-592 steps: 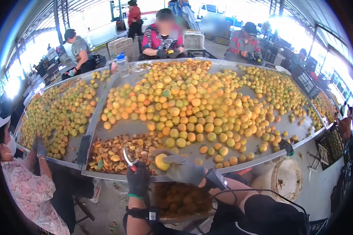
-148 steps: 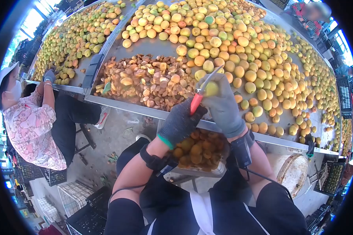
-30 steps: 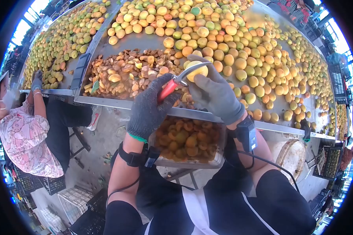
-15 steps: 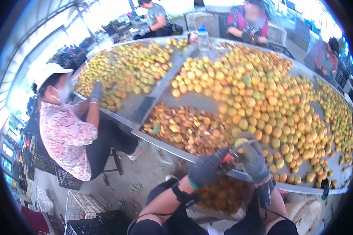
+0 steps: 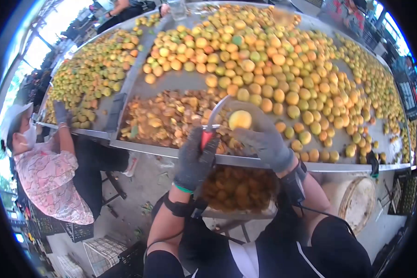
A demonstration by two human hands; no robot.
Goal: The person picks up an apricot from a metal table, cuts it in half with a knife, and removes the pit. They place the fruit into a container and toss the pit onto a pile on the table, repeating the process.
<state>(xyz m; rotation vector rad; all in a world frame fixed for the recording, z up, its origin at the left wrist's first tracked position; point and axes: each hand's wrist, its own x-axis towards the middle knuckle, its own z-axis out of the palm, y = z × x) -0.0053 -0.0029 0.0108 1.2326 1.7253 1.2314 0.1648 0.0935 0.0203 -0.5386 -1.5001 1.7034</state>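
My left hand [image 5: 195, 155], in a grey glove, is closed around the red handle of a tool [image 5: 207, 139] whose curved metal blade points up. To its right, my right hand [image 5: 265, 143], also gloved and partly blurred, has a yellow fruit [image 5: 240, 120] at its fingers. The two hands are apart, above the near edge of the metal table [image 5: 245, 161]. Brown and orange scraps [image 5: 167, 118] lie behind my left hand. Many yellow-orange fruits [image 5: 282, 88] are spread behind and to the right of my right hand.
A person [image 5: 51, 162] in a cap and mask sits at the left, a gloved hand at more fruit. Other people are partly visible at the far side. Below my hands is a container of fruit [image 5: 238, 190]. A round tub [image 5: 356, 199] stands at the lower right.
The view has shifted to the right and down. My hands have moved apart, with the blade now upright and the fruit clear of it.
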